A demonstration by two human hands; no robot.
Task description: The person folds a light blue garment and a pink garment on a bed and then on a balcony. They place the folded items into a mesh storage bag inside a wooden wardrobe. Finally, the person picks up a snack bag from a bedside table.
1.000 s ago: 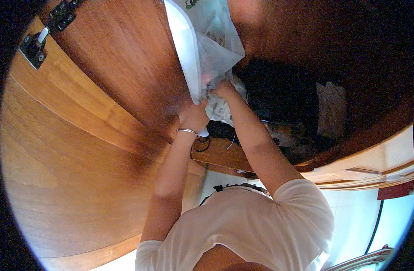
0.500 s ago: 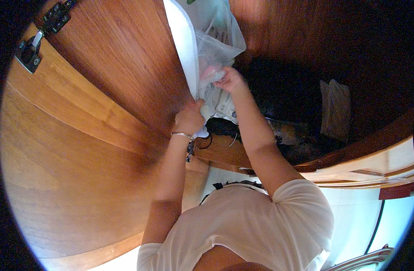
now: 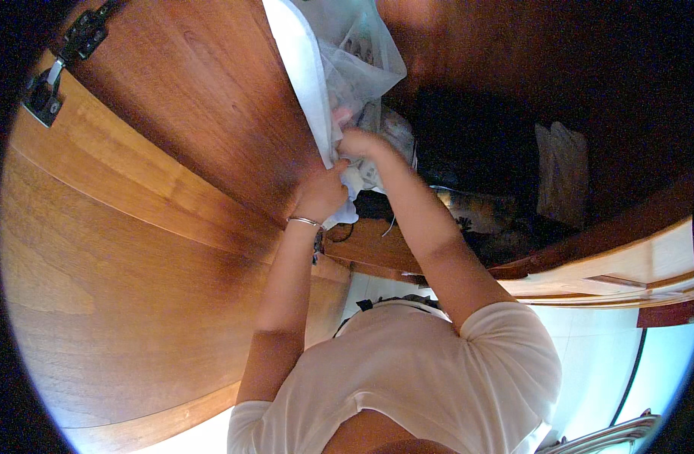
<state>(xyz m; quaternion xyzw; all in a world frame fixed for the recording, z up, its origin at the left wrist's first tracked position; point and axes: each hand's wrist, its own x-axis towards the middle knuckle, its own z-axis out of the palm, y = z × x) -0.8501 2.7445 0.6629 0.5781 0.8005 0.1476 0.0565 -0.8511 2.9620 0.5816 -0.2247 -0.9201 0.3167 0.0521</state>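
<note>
A translucent plastic bag (image 3: 370, 64) with things inside stands in the dark wooden cabinet, beside a long white sheet-like piece (image 3: 298, 64) with a rounded edge. My left hand (image 3: 322, 195), with a bangle at the wrist, is closed on the lower end of the white piece, where bunched white material (image 3: 353, 184) shows beside the fingers. Just above it, my right hand (image 3: 361, 144) is curled on the near side of the bag, close to the white edge. Its fingertips are partly hidden in the bag's folds. Something pinkish (image 3: 342, 116) shows through the plastic.
An open wooden door (image 3: 135, 280) with metal hinges (image 3: 43, 98) takes up the left. Inside the cabinet on the right are a dark bulky item (image 3: 476, 144) and a pale folded item (image 3: 560, 174). The cabinet's front edge (image 3: 385, 253) runs below my hands.
My right hand has moved left and down, close to my left hand. The bag's near part has shifted, and more of its clear side shows. My left hand stays nearly in place.
</note>
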